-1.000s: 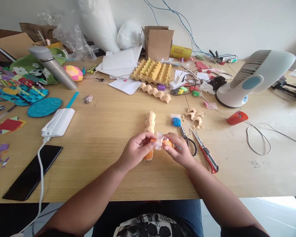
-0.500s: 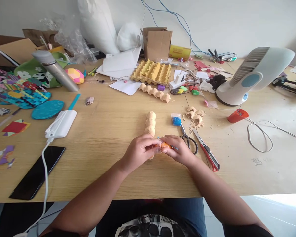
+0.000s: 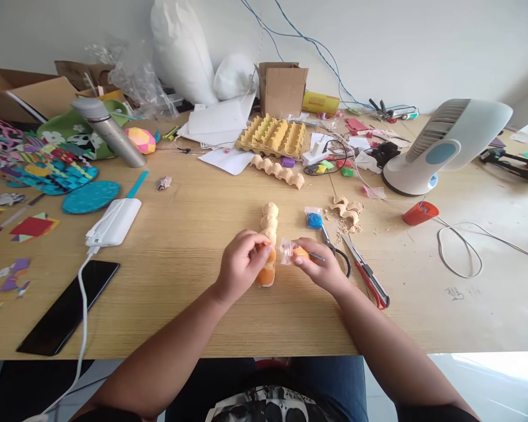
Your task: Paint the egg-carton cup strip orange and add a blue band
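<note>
My left hand (image 3: 242, 264) is closed in a pinch over the egg carton strip (image 3: 270, 221), with a small bit of orange clay (image 3: 266, 243) at its fingertips. The strip lies lengthwise in front of me; its near cups are coated orange and its far cups are bare. To the right, my right hand (image 3: 320, 266) is closed around a packet of orange clay (image 3: 300, 252) in clear plastic. A thin blue stick (image 3: 315, 257) juts out from the same hand. Scissors (image 3: 341, 255) lie just beyond that hand, beside a red utility knife (image 3: 369, 275).
A blue clay packet (image 3: 314, 220) and cut carton scraps (image 3: 347, 210) lie beyond my right hand. Further back are another carton strip (image 3: 278, 171) and a yellow egg tray (image 3: 270, 138). A fan (image 3: 444, 146) stands right; a phone (image 3: 68, 308) and power bank (image 3: 114, 223) lie left.
My hands were together at the orange packet and have come apart. The left moved left with a bit of orange clay; the right keeps the packet. The strip's orange cups now show.
</note>
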`<state>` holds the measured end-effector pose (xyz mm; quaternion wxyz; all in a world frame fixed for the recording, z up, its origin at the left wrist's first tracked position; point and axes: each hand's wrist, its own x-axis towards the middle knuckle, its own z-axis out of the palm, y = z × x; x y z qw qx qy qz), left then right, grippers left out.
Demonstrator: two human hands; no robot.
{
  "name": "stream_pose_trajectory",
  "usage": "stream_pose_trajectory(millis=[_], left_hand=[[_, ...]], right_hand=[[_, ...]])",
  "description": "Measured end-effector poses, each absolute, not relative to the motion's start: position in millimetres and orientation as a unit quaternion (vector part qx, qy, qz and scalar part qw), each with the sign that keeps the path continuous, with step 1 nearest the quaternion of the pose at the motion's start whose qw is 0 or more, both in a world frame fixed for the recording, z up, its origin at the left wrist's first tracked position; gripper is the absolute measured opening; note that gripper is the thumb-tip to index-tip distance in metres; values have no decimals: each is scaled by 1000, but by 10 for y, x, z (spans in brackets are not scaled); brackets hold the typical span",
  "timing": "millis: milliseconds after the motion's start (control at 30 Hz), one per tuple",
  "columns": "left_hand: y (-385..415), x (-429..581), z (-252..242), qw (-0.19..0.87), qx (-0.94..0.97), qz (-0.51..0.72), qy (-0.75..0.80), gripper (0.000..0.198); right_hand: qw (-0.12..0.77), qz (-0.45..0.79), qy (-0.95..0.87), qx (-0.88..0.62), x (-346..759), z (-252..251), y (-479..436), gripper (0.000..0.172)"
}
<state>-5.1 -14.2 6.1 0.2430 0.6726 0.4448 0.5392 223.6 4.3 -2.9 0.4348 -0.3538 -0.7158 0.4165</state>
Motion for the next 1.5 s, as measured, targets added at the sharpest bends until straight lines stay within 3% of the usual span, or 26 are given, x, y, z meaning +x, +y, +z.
stream_pose_trajectory(millis=[167, 367, 633, 1100, 1200, 1400, 1500], left_hand=[[-109, -35, 12, 514, 470, 568, 439, 31], [-136, 0, 25, 607, 438, 521, 410, 31], [-124, -7, -6, 615, 428, 517, 413, 29], [-92, 5, 36, 620, 388, 531, 429, 33], [-89, 9, 62, 635, 364, 528, 431, 36], [-61, -8, 60, 628, 315, 558, 441, 47], [-37, -18, 42, 621, 292, 590, 426, 44]], right_hand=[[430, 538, -622, -372, 2234, -18, 35, 45], [443, 583, -562, -384, 2223, -36, 45, 40], [462, 575, -540, -405, 2227, -126, 95, 44], [459, 409, -609, -502, 2386, -9, 205, 48], [405, 341, -659, -534, 2404, -4, 232, 43], [211, 163, -761, -592, 2427, -56, 300, 22], [203, 80, -754, -620, 2471, -136, 331, 36]])
